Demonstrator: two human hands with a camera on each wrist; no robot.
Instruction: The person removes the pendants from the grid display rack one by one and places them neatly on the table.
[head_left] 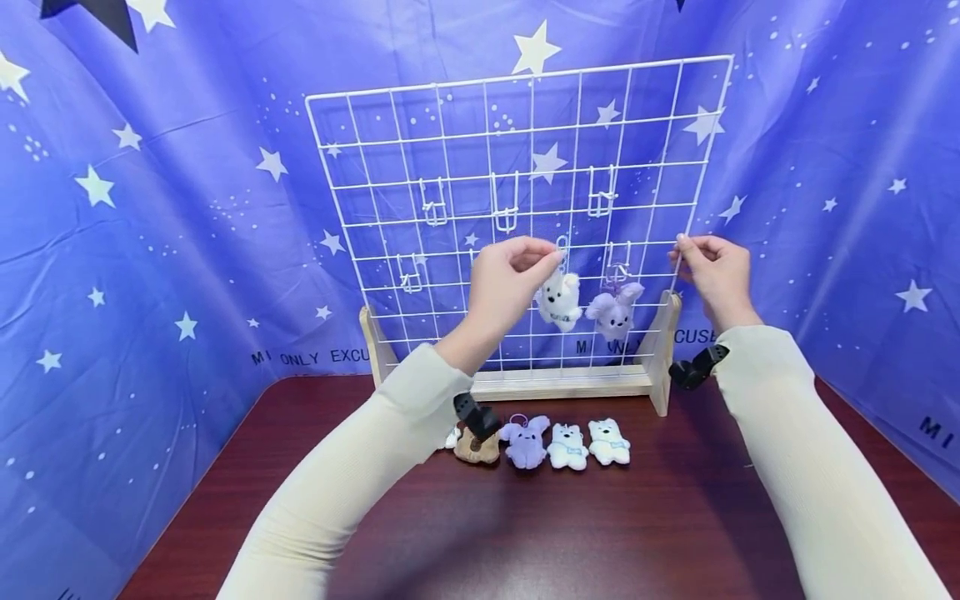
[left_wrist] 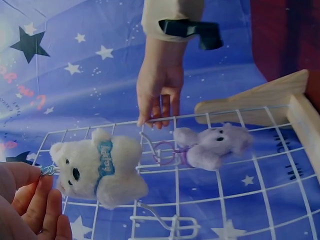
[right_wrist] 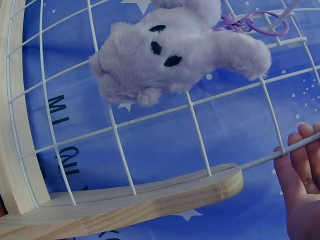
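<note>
My left hand [head_left: 504, 279] pinches the metal chain at the top of a white plush bear keychain [head_left: 561, 304]. In the left wrist view the bear [left_wrist: 122, 160] wears a blue lettered band and lies in front of the grid. With thumb and fingers, my right hand [head_left: 716, 273] holds the right edge wire of a white wire grid rack [head_left: 525, 77]. A purple long-eared plush keychain [head_left: 615, 317] hangs by its ring from a hook just left of that hand. The right wrist view shows this purple plush [right_wrist: 150, 57] close up.
White hooks [head_left: 506, 218] sit in two rows on the grid. A wooden base [head_left: 555, 383] supports it on the dark red table [head_left: 540, 533]. In front lie a brown plush [head_left: 476, 448], a purple plush [head_left: 527, 443] and two white bears [head_left: 609, 442]. Starry blue cloth surrounds everything.
</note>
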